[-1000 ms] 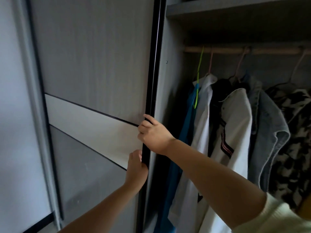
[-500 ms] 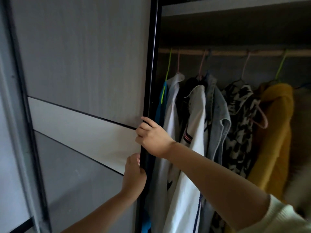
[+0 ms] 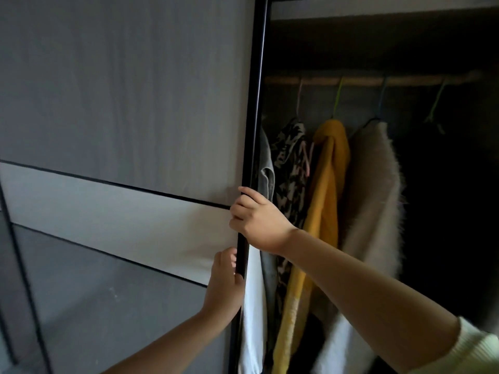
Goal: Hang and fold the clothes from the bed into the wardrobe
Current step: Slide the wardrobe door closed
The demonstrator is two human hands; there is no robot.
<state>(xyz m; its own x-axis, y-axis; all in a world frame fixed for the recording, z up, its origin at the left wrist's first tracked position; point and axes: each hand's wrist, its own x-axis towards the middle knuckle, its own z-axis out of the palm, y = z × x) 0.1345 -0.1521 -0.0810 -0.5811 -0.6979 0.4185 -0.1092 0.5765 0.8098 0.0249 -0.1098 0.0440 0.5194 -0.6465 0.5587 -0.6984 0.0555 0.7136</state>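
Both hands, the left hand (image 3: 225,283) and the right hand (image 3: 256,218), gripped the sliding door (image 3: 121,103) edge. The door had moved across since a second ago, showing a yellow garment (image 3: 328,184) and free rail (image 3: 364,81). No clothes were hung yet.

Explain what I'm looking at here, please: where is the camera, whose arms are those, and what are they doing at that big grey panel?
There is no machine here. A person wears one wide camera on the head, so you see their own two arms reaching forward. The big grey sliding wardrobe door has a black edge strip, and both hands are on it: the right hand curls its fingers round the edge, and the left hand, lower down, holds the same edge. Beside the door, the open wardrobe shows a wooden hanging rail with clothes on coloured hangers: a black-and-white patterned garment, a mustard yellow knitted sweater and a fluffy beige coat. Further right it is too dark to tell. Neither hand holds any clothing.
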